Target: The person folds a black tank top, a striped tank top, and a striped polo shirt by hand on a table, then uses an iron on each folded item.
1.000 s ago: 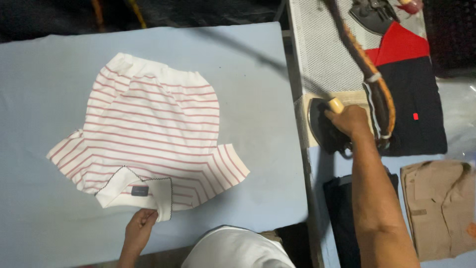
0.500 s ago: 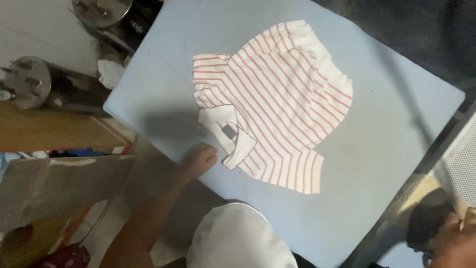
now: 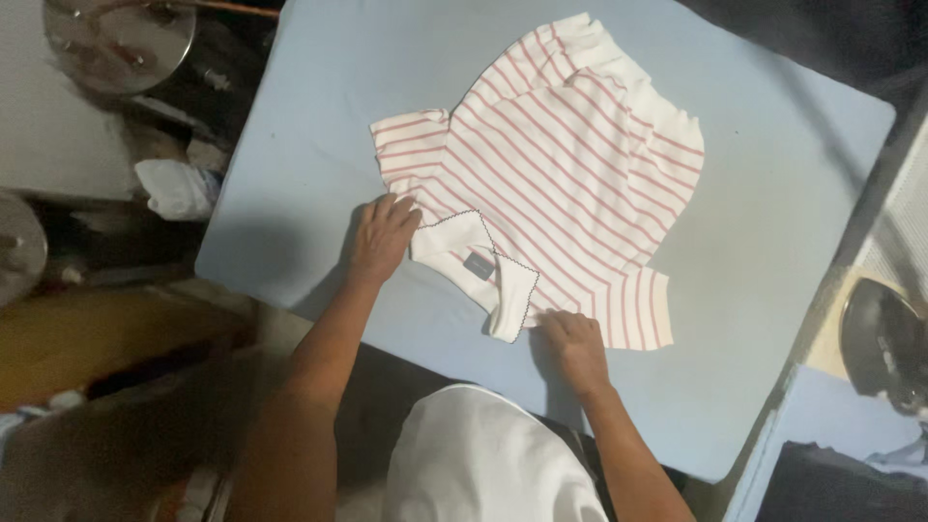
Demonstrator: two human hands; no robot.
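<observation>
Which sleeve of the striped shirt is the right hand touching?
The right hand rests by the lower sleeve, nearest the board's front edge. The other sleeve lies near the left hand.

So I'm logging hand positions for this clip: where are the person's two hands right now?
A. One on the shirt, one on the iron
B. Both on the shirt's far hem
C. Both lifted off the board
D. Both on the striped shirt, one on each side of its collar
D: the left hand and the right hand both rest on the red-striped white shirt, on either side of its white collar, on the blue board.
</observation>
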